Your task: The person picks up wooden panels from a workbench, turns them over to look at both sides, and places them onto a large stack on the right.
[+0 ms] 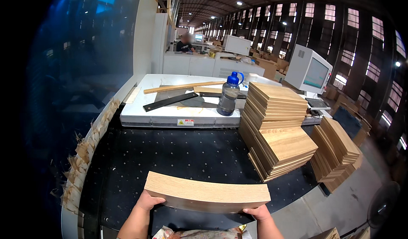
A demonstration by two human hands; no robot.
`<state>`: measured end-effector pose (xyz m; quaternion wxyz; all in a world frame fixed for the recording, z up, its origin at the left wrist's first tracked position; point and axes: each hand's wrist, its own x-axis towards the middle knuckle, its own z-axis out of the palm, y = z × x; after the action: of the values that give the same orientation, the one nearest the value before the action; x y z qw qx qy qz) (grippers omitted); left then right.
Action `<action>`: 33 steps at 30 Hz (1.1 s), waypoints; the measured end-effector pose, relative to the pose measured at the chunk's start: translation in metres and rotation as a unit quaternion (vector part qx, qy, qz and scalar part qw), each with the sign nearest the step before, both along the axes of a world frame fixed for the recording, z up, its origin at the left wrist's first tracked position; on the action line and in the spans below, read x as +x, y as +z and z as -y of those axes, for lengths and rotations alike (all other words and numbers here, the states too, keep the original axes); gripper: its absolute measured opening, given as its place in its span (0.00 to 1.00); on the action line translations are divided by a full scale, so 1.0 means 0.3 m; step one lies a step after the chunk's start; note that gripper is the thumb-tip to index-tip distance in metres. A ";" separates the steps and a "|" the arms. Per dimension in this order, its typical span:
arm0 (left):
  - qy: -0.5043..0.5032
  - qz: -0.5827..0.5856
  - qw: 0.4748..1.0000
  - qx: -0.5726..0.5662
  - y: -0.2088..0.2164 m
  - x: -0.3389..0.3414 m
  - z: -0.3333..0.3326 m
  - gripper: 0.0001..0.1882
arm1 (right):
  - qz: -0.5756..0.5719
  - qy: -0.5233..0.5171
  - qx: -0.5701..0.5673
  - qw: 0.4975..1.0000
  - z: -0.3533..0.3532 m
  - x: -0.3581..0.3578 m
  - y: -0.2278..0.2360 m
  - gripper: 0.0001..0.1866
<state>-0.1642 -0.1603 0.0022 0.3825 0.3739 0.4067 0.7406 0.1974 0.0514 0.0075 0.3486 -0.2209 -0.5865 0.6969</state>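
Observation:
Between both hands I hold a pale wooden board (206, 192), its long edge turned up, over the near part of a black perforated table (170, 154). My left hand (148, 200) grips its left end, thumb on the near face and fingers hidden behind. At the right end my right hand (258, 211) grips in the same way. Farther right, a tall stepped stack of wooden boards (280, 143) rests on the black table. Beside that is a second, lower stack of boards (338, 143) at the table's right edge.
Across the far side runs a white ledge (157, 118) bearing a blue-capped water bottle (229, 96), a black bar (170, 101) and a wooden strip (182, 87). A machine with a dark blue window (93, 47) stands left. A monitor (316, 73) is at right; a person (185, 44) sits far back.

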 end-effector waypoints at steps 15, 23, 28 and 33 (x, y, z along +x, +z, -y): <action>0.108 -0.046 0.990 -0.078 -0.110 0.027 -0.011 0.47 | -0.025 -0.054 0.019 0.998 0.004 0.006 -0.091 0.51; 0.046 -0.026 0.997 -0.055 -0.113 0.026 0.012 0.40 | -0.033 -0.105 -0.036 0.993 0.155 0.081 -0.030 0.46; 0.057 -0.036 0.990 -0.127 -0.113 0.036 -0.013 0.37 | 0.005 -0.139 -0.054 0.989 0.240 0.171 0.036 0.42; -0.069 -0.003 0.975 -0.211 -0.010 0.112 -0.065 0.43 | 0.195 -0.197 0.080 0.958 0.325 0.346 -0.042 0.39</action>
<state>-0.1306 -0.1409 -0.0007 0.5018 0.3142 0.5285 0.6084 0.3013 -0.0461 -0.0051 0.3744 -0.4350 -0.6417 0.5088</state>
